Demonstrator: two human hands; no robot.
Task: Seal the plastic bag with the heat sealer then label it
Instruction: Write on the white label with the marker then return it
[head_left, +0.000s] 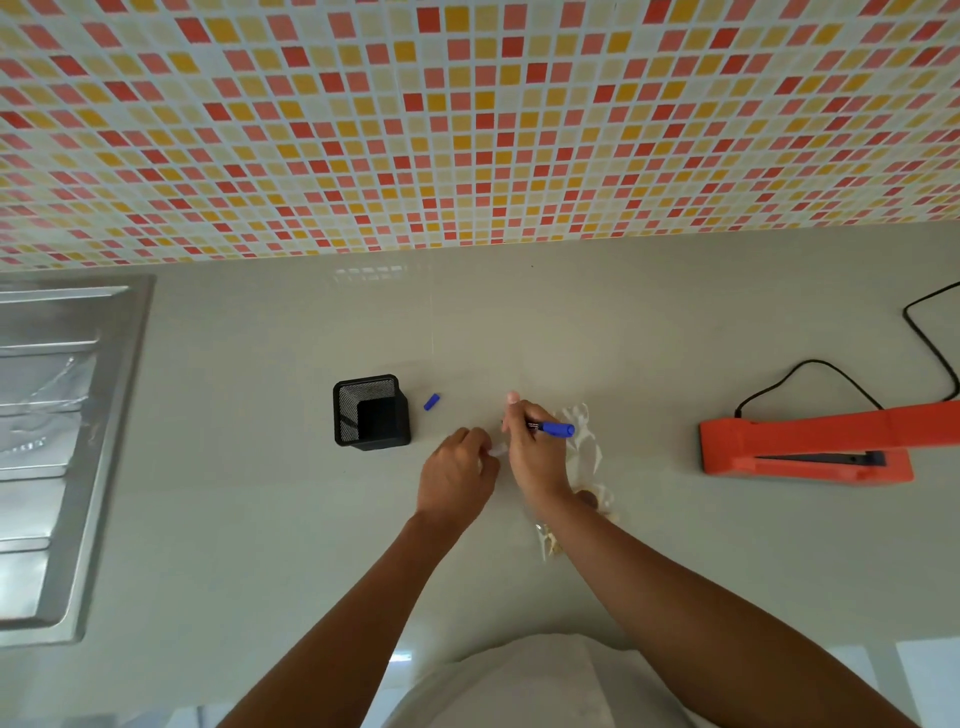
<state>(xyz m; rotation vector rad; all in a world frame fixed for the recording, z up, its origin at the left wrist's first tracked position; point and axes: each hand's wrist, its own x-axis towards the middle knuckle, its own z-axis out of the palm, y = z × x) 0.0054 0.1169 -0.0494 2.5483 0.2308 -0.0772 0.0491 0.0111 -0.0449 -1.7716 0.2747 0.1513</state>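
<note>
Right hand (535, 457) is gripping blue marker (556, 429); left hand (457, 470) is pinching white label (497, 450); plastic bag (584, 462) is lying under right wrist.

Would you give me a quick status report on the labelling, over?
Right hand grips blue marker; left hand pinches small white label. Plastic bag under right wrist. Marker cap off. Nothing obstructing.

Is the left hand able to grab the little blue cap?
Probably yes. The blue cap lies alone on the counter, just beyond the left hand, with nothing between them. That hand is pinching a small white piece now, though.
</note>
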